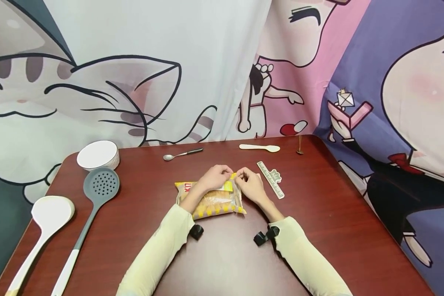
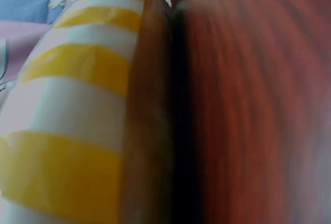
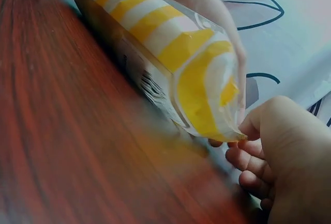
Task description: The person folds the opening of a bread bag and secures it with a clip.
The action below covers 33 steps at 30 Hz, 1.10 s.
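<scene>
Cartoon curtains hang behind the red-brown table (image 1: 318,213), and both forearms reach in over its middle. Left hand (image 1: 216,177) and right hand (image 1: 248,183), fingers curled, pinch the far edge of the yellow-striped snack bag (image 1: 211,201), which lies flat, long axis left-to-right.

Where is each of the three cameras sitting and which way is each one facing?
Head: worn on the head, looking forward and down at the dark red wooden table; both cream sleeves, left hand and right hand pinch the yellow-and-white striped clear plastic snack bag.
Left wrist: low beside the bag, blurred; no hand shows.
Right wrist: low over the table, facing the bag's end; right hand's fingers show.
Shared: all three show bag and table.
</scene>
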Tool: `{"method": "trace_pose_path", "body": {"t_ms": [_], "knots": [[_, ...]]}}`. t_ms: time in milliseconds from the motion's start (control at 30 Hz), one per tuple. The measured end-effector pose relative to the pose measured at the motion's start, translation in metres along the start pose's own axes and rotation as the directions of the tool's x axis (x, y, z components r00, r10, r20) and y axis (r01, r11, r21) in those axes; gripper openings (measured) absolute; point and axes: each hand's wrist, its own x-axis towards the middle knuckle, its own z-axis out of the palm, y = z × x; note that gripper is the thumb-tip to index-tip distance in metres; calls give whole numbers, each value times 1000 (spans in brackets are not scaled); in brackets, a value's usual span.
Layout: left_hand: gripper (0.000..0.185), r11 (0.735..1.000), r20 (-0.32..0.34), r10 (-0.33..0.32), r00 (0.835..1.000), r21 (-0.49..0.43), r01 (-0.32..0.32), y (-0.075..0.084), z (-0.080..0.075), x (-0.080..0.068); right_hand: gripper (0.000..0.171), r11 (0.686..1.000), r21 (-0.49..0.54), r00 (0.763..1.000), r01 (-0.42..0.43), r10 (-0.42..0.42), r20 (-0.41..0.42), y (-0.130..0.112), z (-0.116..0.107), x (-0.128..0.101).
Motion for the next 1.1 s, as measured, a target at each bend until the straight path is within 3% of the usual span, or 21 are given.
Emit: {"method": "trace_pose_path", "body": {"t_ms": [133,267,367,500,667,900,1100], "knots": [[21,995,-66,-10,998,-96,3,-3,6,-9,9,1000,-5,1000,19,-19,22,-5,1,-1],[21,994,-85,11,996,-112,-20,1,3,-9,7,988,151,999,18,-23,28,-6,-2,4],[24,997,-62,19,998,-75,-24,3,1,-6,9,971,236,998,27,-38,42,-4,-5,6],[28,999,-30,28,999,-20,-29,6,1,-4,10,976,211,997,58,-69,44,-1,-8,5],[19,999,-13,27,1000,-31,-28,6,4,-3,12,982,160,993,98,-108,54,4,-6,2],[14,999,-26,25,999,-33,-26,2,6,-6,9,963,249,988,106,-131,86,-29,-18,-13],[15,999,-25,19,999,-45,-20,-2,6,-6,6,946,291,987,141,-158,36,-12,-6,-9]]}}
